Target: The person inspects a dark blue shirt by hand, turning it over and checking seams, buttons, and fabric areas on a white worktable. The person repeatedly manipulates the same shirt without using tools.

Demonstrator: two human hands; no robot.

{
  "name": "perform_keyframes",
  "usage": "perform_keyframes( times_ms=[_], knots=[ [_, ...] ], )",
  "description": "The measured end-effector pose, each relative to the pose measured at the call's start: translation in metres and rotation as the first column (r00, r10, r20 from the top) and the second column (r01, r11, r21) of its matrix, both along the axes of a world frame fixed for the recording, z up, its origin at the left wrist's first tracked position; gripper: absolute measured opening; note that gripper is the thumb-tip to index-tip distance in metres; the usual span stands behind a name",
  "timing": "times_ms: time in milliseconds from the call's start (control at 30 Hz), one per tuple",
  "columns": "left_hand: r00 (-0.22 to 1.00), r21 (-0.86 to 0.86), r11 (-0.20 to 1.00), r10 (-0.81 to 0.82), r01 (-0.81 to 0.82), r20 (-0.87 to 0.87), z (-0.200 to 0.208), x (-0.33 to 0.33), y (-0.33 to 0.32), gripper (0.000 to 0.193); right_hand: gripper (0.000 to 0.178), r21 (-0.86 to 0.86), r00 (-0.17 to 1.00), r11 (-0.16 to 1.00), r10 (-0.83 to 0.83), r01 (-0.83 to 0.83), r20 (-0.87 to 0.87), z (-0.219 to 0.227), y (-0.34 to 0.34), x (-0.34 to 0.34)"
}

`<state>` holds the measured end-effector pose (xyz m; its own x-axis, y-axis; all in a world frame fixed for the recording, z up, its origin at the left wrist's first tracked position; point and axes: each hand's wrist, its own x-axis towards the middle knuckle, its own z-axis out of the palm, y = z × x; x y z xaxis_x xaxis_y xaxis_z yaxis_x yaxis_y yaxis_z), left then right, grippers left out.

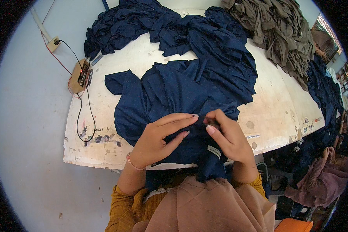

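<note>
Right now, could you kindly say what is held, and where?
The right hand pinches something dark, perhaps navy fabric, part unclear; what the left hand holds is unclear.

A printed white label (214,152) lies on the navy cloth (174,89), and a printed pale strip (253,136) on the white table (278,100).

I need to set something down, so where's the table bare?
The table is bare right of the navy cloth, below the brown cloth; a smaller patch lies between navy cloth and the power strip. Cloth crowds the far edge, left hand and right hand.
</note>
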<state>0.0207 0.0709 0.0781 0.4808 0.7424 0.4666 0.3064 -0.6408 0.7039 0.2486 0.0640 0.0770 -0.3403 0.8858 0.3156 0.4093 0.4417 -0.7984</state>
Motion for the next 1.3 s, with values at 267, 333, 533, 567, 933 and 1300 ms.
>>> perform_keyframes(
  times_ms=[267, 333, 533, 567, 933, 1300],
  knots=[
    [0.999, -0.008, 1.000, -0.030, 0.030, 0.015, 0.000, 0.001, 0.001, 0.045, 0.022, 0.034, 0.979, 0.999, 0.030, -0.037, 0.200, 0.002, 0.001, -0.007],
    [0.999, 0.007, 0.999, -0.043, 0.043, 0.019, -0.001, 0.001, 0.002, 0.046, 0.022, 0.047, 0.974, 0.998, 0.036, -0.048, 0.223, 0.003, 0.002, -0.007],
    [0.998, 0.006, 0.999, -0.035, 0.035, 0.046, -0.001, 0.003, 0.001, 0.047, 0.022, 0.080, 0.978, 0.996, 0.017, -0.035, 0.210, 0.001, 0.004, -0.010],
    [0.998, 0.001, 1.000, -0.027, 0.027, 0.054, -0.001, 0.004, 0.001, 0.047, 0.022, 0.079, 0.978, 0.996, 0.014, -0.031, 0.209, 0.002, 0.004, -0.010],
    [0.998, -0.067, 0.997, -0.023, 0.027, 0.055, -0.001, 0.001, 0.000, 0.056, 0.019, 0.207, 0.996, 0.977, 0.068, -0.056, -0.051, -0.014, 0.013, -0.009],
    [0.982, -0.192, 0.981, 0.050, -0.015, 0.180, -0.022, -0.022, 0.001, 0.049, 0.020, -0.289, 0.920, 0.951, -0.014, -0.108, -0.391, -0.024, 0.041, -0.002]
  ],
)
